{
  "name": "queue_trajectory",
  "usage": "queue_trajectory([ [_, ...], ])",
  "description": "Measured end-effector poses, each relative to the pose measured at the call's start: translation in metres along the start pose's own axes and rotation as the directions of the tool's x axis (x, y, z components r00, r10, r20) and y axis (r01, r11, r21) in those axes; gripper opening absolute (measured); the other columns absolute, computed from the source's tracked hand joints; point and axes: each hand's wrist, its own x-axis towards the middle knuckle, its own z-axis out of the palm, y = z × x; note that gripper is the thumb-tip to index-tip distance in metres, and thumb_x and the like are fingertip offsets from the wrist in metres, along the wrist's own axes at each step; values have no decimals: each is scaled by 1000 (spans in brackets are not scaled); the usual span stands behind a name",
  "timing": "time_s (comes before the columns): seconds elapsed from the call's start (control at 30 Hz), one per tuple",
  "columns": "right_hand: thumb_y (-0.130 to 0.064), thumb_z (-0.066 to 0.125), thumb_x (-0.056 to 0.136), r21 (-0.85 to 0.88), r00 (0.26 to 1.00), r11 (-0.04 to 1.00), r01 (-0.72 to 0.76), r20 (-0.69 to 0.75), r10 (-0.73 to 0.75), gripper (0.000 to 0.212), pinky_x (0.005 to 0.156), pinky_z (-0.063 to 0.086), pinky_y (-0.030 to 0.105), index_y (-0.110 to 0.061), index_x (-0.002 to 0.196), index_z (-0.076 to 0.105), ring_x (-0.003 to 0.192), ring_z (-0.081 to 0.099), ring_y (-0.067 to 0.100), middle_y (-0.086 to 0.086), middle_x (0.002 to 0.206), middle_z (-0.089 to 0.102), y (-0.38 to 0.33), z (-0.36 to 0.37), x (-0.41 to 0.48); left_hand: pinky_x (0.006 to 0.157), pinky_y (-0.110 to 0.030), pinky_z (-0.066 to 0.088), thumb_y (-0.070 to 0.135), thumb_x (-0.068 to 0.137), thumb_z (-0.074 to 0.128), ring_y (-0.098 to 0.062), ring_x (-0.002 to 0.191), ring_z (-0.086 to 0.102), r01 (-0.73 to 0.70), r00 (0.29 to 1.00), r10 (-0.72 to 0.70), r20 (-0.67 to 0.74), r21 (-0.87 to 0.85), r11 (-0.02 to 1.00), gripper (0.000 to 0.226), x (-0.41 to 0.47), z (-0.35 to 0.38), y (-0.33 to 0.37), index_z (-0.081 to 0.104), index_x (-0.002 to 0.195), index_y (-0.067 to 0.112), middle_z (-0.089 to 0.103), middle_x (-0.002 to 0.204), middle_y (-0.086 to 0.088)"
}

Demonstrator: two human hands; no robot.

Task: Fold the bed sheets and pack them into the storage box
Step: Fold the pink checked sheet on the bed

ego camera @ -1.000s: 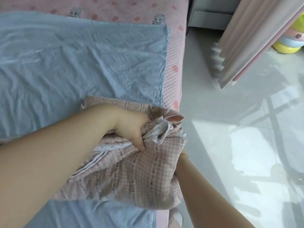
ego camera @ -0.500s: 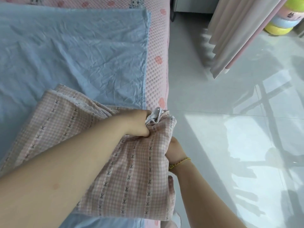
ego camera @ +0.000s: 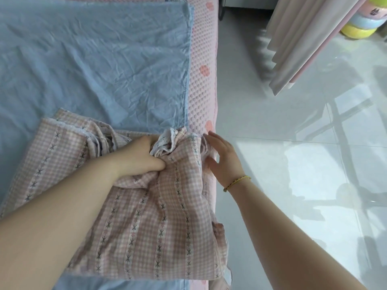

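Observation:
A pink checked sheet (ego camera: 146, 227) with flower stripes lies bunched near the bed's right edge, on top of a wrinkled blue sheet (ego camera: 94, 65) spread flat. My left hand (ego camera: 140, 158) grips a gathered wad of the checked sheet's top edge. My right hand (ego camera: 222, 158) is at the sheet's right edge with fingers straight and spread, touching the fabric beside the bed's side. A gold bracelet sits on that wrist. No storage box is in view.
A pink quilted mattress cover (ego camera: 203, 59) with flower spots forms the bed's right border. To the right is glossy white tiled floor (ego camera: 293, 164). A pink curtain (ego camera: 303, 38) hangs at the upper right, with stacked pastel rings (ego camera: 360, 24) behind it.
The checked sheet has been spread out wider to the left. My right hand has let go of the sheet's edge and opened its fingers. My left hand keeps its grip.

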Motion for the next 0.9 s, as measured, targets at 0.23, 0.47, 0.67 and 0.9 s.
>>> queue_trajectory([
  [0.23, -18, 60, 84, -9, 978, 999, -51, 201, 52, 10, 89, 40, 30, -22, 89, 68, 99, 50, 27, -2, 92, 66, -20, -3, 28, 47, -7, 36, 8, 69, 64, 4, 51, 53, 14, 1000, -14, 5, 12, 1000, 19, -22, -18, -5, 51, 62, 20, 58, 47, 12],
  [0.47, -40, 22, 94, -239, 939, 935, -262, 160, 304, 33, 93, 36, 21, -21, 98, 50, 105, 51, 8, 5, 107, 53, -32, 12, 32, 71, -26, 40, 42, 75, 65, -13, 88, 53, -100, 991, 59, 118, 375, 922, 31, 5, 11, 30, 49, 100, 33, 59, 97, 10],
  [0.67, -10, 50, 92, 776, 851, 510, -370, 64, 521, 19, 82, 46, 23, -10, 110, 56, 90, 57, 14, -3, 91, 59, -8, -6, 15, 73, -25, 36, 58, 76, 58, -22, 105, 57, 58, 997, -29, -65, 512, 857, 45, 23, 33, 15, 54, 111, 32, 62, 114, 3],
  [0.9, -12, 67, 81, 439, 902, 810, -389, 3, 432, 80, 87, 32, 13, -17, 145, 18, 123, 47, 18, 1, 133, 48, -25, 24, -32, 78, -28, 35, 55, 76, 61, -23, 110, 54, 24, 981, 81, -177, 523, 852, 57, 28, 40, 8, 48, 124, 28, 58, 120, 0],
])
